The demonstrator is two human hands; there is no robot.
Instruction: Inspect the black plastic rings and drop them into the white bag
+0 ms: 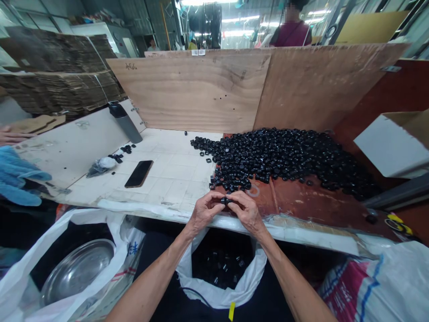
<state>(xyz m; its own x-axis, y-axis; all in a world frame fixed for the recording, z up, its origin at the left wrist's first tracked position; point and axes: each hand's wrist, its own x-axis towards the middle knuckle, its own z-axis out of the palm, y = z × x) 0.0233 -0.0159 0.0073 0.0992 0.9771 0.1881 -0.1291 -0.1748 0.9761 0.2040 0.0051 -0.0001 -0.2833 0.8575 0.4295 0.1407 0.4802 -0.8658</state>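
At the table's front edge, my left hand [205, 209] and my right hand [247, 210] meet, thumbs and fingertips pinched on a small black part [225, 201] between them. Whether it is one piece or two joined pieces is too small to tell. Just beyond the fingers lies a large pile of small black parts [278, 154], spread over the right half of the table. Below my hands, an open white sack [228, 293] in my lap holds more black parts.
A phone [139, 174], a dark bottle [125, 123] and a small plastic bag [100, 165] lie left. Wooden boards [201, 89] wall the back. A white box [392, 145] and yellow-handled scissors [398, 224] are right. A metal bowl [78, 273] sits in a sack, lower left; another person's hand [15, 135] shows far left.
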